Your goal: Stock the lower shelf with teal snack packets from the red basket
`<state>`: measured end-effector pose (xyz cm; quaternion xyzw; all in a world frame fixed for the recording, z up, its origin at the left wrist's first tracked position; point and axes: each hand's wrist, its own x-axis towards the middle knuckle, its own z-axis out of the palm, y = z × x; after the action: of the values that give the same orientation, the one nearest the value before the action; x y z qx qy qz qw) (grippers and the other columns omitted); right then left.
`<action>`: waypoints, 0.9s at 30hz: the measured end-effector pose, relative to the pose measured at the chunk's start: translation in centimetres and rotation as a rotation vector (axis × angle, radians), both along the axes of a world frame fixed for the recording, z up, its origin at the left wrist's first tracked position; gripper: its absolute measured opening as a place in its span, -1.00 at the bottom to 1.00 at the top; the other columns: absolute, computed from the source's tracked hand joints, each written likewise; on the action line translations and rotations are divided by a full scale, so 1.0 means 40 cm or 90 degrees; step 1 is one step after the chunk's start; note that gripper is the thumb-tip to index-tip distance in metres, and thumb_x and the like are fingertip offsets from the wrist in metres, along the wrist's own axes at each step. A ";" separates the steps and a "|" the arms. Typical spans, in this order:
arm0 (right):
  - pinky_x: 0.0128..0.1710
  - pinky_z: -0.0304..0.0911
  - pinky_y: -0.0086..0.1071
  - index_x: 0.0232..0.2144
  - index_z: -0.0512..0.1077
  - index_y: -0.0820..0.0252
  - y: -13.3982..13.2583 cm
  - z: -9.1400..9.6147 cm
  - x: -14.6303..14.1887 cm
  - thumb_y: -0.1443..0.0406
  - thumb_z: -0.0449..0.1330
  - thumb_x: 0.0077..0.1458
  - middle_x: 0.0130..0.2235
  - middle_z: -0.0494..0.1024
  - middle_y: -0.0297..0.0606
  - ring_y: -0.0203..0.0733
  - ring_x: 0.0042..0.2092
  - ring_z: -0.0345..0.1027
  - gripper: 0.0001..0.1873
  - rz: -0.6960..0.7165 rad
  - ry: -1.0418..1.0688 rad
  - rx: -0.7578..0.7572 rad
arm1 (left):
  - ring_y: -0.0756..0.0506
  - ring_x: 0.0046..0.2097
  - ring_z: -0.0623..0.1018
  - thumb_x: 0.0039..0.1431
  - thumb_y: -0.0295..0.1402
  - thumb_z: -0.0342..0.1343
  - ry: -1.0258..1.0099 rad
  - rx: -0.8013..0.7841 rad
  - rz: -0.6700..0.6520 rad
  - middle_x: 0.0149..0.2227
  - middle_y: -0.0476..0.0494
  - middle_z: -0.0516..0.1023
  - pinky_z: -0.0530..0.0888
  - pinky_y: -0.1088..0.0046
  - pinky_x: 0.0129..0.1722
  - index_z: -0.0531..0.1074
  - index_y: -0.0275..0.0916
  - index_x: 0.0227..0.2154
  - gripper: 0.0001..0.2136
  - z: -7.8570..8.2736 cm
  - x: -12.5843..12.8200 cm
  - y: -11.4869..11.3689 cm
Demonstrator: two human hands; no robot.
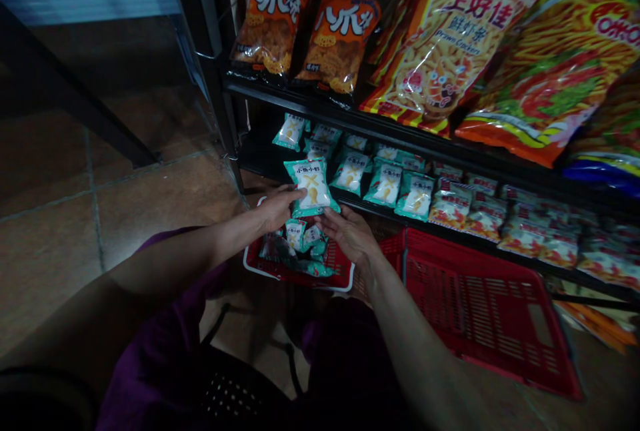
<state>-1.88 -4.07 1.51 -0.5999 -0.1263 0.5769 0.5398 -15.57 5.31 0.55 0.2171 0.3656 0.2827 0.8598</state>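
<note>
Both my hands hold one small teal snack packet (312,187) up in front of the lower shelf. My left hand (277,208) grips its left edge with closed fingers. My right hand (349,233) supports its lower right corner, fingers curled. Below them a small red basket (295,275) holds several more teal packets (304,237). Rows of the same teal packets (370,174) lie on the black lower shelf (280,167) just behind.
A larger red basket (480,311) lies tipped on the floor to the right. Pink-and-white packets (480,211) fill the shelf's right part. Big orange snack bags (310,14) and prawn cracker bags (450,37) hang on the upper shelf. Tiled floor (125,197) lies to the left.
</note>
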 end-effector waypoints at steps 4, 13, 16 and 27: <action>-0.39 0.42 -0.49 -0.43 0.40 0.22 0.005 -0.002 -0.018 0.34 0.42 -0.27 -0.49 0.53 -0.39 -0.35 -0.45 0.45 -0.69 -0.051 -0.002 -0.029 | -0.04 -0.33 0.54 0.03 -0.61 0.10 0.015 -0.017 0.029 -0.34 -0.21 0.57 0.46 0.28 -0.09 0.45 -0.41 -0.32 -0.88 0.010 0.005 -0.002; -0.53 0.35 -0.57 -0.44 0.39 0.23 0.013 0.009 -0.036 0.38 0.39 -0.26 -0.56 0.51 -0.41 -0.42 -0.55 0.37 -0.72 -0.063 -0.003 -0.019 | -0.04 -0.41 0.53 0.02 -0.61 0.10 0.047 -0.027 0.023 -0.43 -0.16 0.55 0.50 0.27 -0.19 0.44 -0.38 -0.34 -0.88 0.032 -0.001 0.001; -0.53 0.34 -0.58 -0.46 0.38 0.22 0.015 0.005 -0.039 0.37 0.39 -0.28 -0.56 0.50 -0.40 -0.42 -0.54 0.36 -0.71 -0.064 0.002 -0.017 | -0.04 -0.41 0.53 0.00 -0.60 0.12 0.048 -0.035 0.030 -0.40 -0.17 0.55 0.50 0.26 -0.20 0.43 -0.37 -0.31 -0.85 0.032 -0.004 0.002; -0.30 0.41 -0.42 -0.20 0.41 0.11 -0.003 -0.034 -0.050 0.15 0.39 -0.26 -0.17 0.55 -0.27 -0.22 -0.24 0.48 -0.49 -0.023 -0.144 -0.068 | -0.06 -0.36 0.53 -0.10 -0.57 0.14 0.164 0.068 0.053 -0.28 -0.14 0.55 0.48 0.43 -0.35 0.35 -0.27 -0.08 -0.57 -0.009 -0.027 -0.013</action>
<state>-3.88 -4.21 0.13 -0.6910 -0.1447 0.5015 0.5001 -16.67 4.77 0.18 0.2819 0.4657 0.3070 0.7807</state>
